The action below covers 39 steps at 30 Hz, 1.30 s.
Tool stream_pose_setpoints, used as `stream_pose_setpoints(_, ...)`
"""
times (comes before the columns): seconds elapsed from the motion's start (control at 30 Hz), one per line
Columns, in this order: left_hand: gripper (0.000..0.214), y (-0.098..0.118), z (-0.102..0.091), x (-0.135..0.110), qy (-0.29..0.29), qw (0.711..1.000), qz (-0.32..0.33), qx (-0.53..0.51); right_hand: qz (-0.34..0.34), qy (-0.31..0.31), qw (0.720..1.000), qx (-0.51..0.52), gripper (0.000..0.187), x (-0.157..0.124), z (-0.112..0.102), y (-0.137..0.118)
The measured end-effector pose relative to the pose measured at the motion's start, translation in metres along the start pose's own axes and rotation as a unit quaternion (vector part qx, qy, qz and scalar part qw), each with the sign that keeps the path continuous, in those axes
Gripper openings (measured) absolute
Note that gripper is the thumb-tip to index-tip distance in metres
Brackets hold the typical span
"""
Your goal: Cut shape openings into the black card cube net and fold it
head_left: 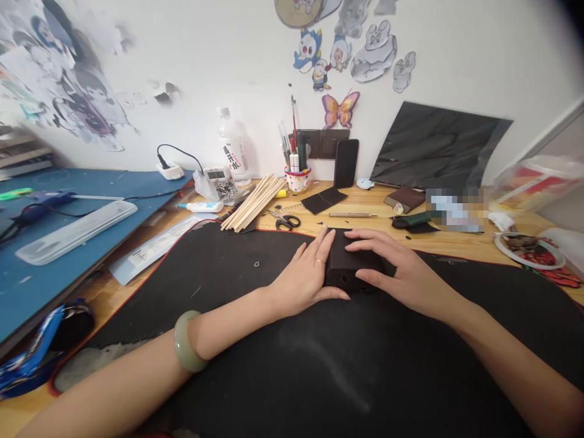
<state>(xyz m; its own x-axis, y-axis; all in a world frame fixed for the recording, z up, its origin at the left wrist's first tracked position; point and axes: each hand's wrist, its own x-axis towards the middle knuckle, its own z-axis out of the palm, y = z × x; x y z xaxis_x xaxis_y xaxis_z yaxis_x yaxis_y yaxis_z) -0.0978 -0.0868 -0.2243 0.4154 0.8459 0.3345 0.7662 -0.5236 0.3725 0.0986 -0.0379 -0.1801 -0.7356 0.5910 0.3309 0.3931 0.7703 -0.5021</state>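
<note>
A small black box with a small hole in its near face sits on the black mat. Against the box's left side rests my left hand, its fingers stretched out and its thumb reaching along the front edge. My right hand is over the box's right part, fingers spread and slightly bent, with fingertips at the top. Whether the right thumb touches the front face is hard to tell. Behind the box lie black-handled scissors, a thin wooden-handled tool and a dark flat piece.
Wooden sticks lie beyond the mat, near a pen cup, a water bottle and a phone. At left is a blue board with a clear case. A white bowl stands at right.
</note>
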Motion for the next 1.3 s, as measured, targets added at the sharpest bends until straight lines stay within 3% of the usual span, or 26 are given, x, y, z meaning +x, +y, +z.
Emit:
stream_pose_setpoints(0.2, 0.088, -0.004, 0.004, 0.0, 0.025, 0.999, 0.003, -0.026, 0.013, 0.013, 1.0, 0.013, 0.033, 0.0, -0.006, 0.003)
stream_pose_setpoints(0.3, 0.087, -0.006, 0.005, 0.0, 0.028, 0.998, 0.004, -0.048, 0.028, 0.082, 0.995, 0.048, 0.03, 0.0, -0.016, 0.007)
stream_pose_setpoints(0.4, 0.087, -0.008, 0.005, 0.0, 0.025, 0.998, 0.003, -0.064, 0.099, 0.125, 0.982, 0.099, 0.028, -0.002, -0.03, 0.014)
stream_pose_setpoints(0.47, 0.086, -0.008, 0.005, 0.0, 0.025, 0.997, -0.001, -0.073, 0.16, 0.073, 0.976, 0.126, 0.031, -0.004, -0.038, 0.022)
stream_pose_setpoints(0.53, 0.084, -0.008, 0.005, 0.0, 0.028, 0.996, -0.003, -0.079, 0.197, -0.019, 0.971, 0.134, 0.039, -0.008, -0.045, 0.032)
stream_pose_setpoints(0.67, 0.082, -0.009, 0.004, 0.0, 0.029, 0.996, -0.005, -0.084, 0.216, -0.128, 0.965, 0.07, 0.064, -0.019, -0.051, 0.051)
stream_pose_setpoints(0.77, 0.083, -0.009, 0.005, -0.001, 0.025, 0.995, -0.015, -0.096, 0.249, -0.146, 0.956, 0.049, 0.068, -0.025, -0.054, 0.056)
stream_pose_setpoints(0.93, 0.084, -0.01, 0.005, 0.0, 0.026, 0.981, -0.076, -0.175, 0.272, -0.188, 0.932, 0.147, 0.059, -0.02, -0.053, 0.043)
stream_pose_setpoints(1.1, 0.078, -0.009, 0.002, 0.006, 0.07, 0.937, -0.117, -0.321, 0.233, -0.145, 0.916, 0.293, 0.057, -0.011, -0.041, 0.028)
stream_pose_setpoints(1.3, 0.075, -0.011, -0.001, 0.008, 0.085, 0.876, -0.132, -0.455, 0.205, -0.132, 0.913, 0.325, 0.064, -0.008, -0.027, 0.026)
